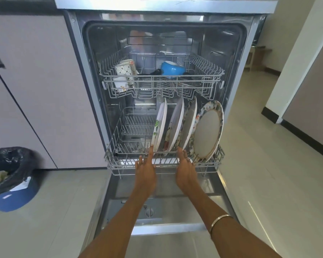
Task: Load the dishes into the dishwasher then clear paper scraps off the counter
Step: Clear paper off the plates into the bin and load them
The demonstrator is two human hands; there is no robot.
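Both hands flat and holding nothing, my left hand point(145, 169) and right hand point(185, 169) meet the lower rack's point(117, 162) front rail, four plates point(208, 130) standing edge-on just beyond, so pushing straight ahead should slide it into the dishwasher point(78, 58).

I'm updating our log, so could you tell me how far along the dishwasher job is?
Done: four plates stand in the lower rack; mugs and a blue bowl sit above. In hand: left hand and right hand, fingers straight, at the rack's front. Left: rack, door, paper scraps; counter unseen.
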